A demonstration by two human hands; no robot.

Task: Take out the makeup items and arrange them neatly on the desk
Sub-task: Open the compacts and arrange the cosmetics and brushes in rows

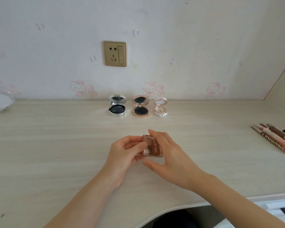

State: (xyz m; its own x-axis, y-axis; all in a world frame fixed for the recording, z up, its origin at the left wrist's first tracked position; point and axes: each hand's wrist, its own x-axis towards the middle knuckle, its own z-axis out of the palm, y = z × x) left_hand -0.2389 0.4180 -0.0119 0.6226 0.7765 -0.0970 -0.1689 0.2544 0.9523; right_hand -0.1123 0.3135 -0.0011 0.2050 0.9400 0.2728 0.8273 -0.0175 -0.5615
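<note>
**Both hands on the brown case, the row of compacts straight ahead**

Head view: we see a small brown palette case (152,146) held low over the counter (56,145), in the near middle and between both hands. It is close to square, with a translucent lid and pale lettering on its near left corner. Its slightly longer side runs away from us towards the wall. We cannot tell whether it touches the counter or sits just above it.

The left hand (122,155) pinches the case's left edge with curled fingers, the thumb on the side facing us. The right hand (169,155) has the fuller grip. Its forefinger reaches over the far edge, its thumb comes in under the near edge, and the palm covers the right side. So neither grip is released, and both are grasping the case. The lid looks closed, though the fingers hide the seam.

The move turns on what lies directly beyond the case. Three compacts stand open in a row near the wall: a silver compact (117,106), a rose-gold compact (140,106) and a smaller white floral compact (160,106). Each has its mirror tilted up. There is bare counter just right of the floral one, on the right hand's side, and we judge that hand better placed to carry the case there. A bundle of makeup pencils (275,139) lies well apart at the right edge.
</note>
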